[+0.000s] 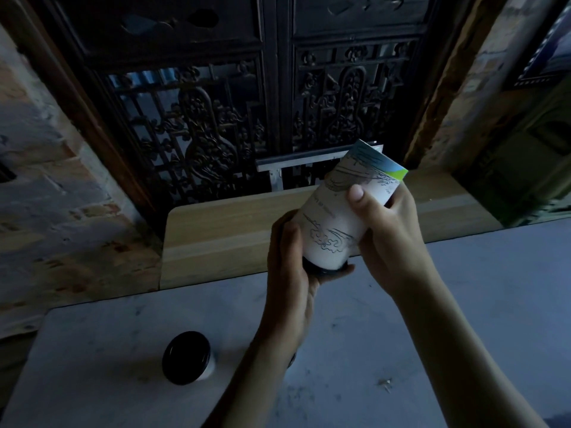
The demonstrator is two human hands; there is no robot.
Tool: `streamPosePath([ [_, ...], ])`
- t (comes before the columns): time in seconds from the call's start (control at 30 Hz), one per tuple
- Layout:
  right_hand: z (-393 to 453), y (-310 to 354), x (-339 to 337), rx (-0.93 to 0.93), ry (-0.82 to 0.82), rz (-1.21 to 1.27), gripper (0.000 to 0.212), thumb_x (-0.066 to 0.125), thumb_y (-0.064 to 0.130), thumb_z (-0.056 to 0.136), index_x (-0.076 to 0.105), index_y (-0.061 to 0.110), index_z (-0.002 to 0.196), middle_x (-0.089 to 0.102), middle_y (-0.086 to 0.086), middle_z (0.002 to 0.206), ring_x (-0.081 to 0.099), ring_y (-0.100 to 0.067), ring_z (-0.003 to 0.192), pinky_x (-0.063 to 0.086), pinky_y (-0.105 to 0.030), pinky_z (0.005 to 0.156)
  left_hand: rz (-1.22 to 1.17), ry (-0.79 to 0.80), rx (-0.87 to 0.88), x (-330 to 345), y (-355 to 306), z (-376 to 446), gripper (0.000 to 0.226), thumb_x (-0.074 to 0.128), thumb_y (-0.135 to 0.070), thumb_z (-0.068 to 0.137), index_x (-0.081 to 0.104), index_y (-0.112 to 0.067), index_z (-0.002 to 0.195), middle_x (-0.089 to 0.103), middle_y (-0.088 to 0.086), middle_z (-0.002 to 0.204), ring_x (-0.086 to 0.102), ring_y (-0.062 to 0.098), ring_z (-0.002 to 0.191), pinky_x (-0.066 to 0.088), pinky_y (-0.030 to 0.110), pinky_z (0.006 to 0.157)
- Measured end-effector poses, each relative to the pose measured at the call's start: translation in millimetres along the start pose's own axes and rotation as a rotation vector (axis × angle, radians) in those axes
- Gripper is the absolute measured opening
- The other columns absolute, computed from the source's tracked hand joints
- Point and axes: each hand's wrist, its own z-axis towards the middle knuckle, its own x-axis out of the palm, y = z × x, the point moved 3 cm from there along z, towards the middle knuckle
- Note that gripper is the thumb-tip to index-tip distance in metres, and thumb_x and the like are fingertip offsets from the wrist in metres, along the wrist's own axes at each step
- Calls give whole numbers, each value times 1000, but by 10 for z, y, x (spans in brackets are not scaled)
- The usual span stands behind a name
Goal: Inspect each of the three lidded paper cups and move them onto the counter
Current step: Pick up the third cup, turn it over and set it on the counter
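Observation:
A white paper cup [333, 223] with line drawings and a blue-green band at its base is held tilted in the air, its black lid end pointing down toward me and its base pointing up and away. My left hand [290, 273] cups the lid end from below. My right hand [383, 230] grips the cup's side, thumb on top. A second cup [188, 358] with a black lid stands upright on the grey table [463, 304] at the lower left. No third cup shows.
A light wooden counter [216, 239] runs beyond the grey table, below dark carved wooden doors [247, 118]. A brick wall stands at the left. A small scrap [386, 385] lies on the table at the lower right.

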Motion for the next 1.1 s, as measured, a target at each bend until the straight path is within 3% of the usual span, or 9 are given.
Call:
streamPosePath([
  [0.13,-9,53,-4,43,85,19,95,92,48,70,51,-13,130,66,-25,111,68,-37,102,58,-51,86,-45,99,-265,-40,26,-34,76,32,-65,101,65,-3,131,77,26,104,76,29,77,60,29,53],
  [0.27,-13,57,-11,45,63,15,93,92,45,70,52,-13,130,68,-24,110,70,-36,100,60,-50,85,-80,166,-277,-31,35,-57,76,38,-69,95,67,-5,126,78,24,102,77,30,77,62,29,54],
  [0.4,-33,37,-11,7,-28,0,74,88,38,76,54,-10,122,67,-18,102,70,-32,95,59,-50,81,-72,106,-59,2,23,-58,85,65,-69,86,51,-10,146,65,26,137,73,32,107,64,40,76],
  [0.53,-61,43,20,-10,-51,16,49,74,29,83,56,0,118,68,-13,99,70,-28,93,61,-46,82,-82,68,146,23,-4,-85,91,80,-70,72,50,-19,141,68,6,134,73,25,116,64,41,76],
  [0.63,-65,76,39,-11,-2,26,69,87,40,79,54,-3,121,67,-16,103,70,-28,96,60,-40,78,-115,49,24,29,-31,-105,64,59,-66,89,60,-18,131,71,18,122,77,24,94,63,35,64],
  [0.73,-62,116,31,8,56,42,84,89,50,72,54,-5,125,66,-20,109,70,-30,98,60,-35,74,-129,123,-170,15,-9,-112,67,45,-70,93,66,-15,124,78,16,100,75,28,81,61,29,55],
  [0.83,-58,124,7,16,55,23,93,90,53,69,53,-8,128,67,-21,112,70,-32,101,60,-37,78,-134,177,-218,2,8,-117,73,42,-68,86,66,-12,127,80,16,99,78,28,81,63,29,56],
  [0.97,-58,119,-8,-19,11,-39,77,87,53,73,57,1,122,71,-11,105,71,-28,99,59,-44,82,-54,102,-67,30,-41,-105,85,67,-71,83,55,-10,142,67,24,133,75,28,104,65,40,73],
  [1.1,-67,131,27,-30,18,-1,69,85,49,77,56,2,119,67,-11,102,68,-28,97,58,-44,82,49,34,177,47,-46,-128,103,83,-75,64,49,-17,143,66,9,134,73,28,113,65,42,72],
])
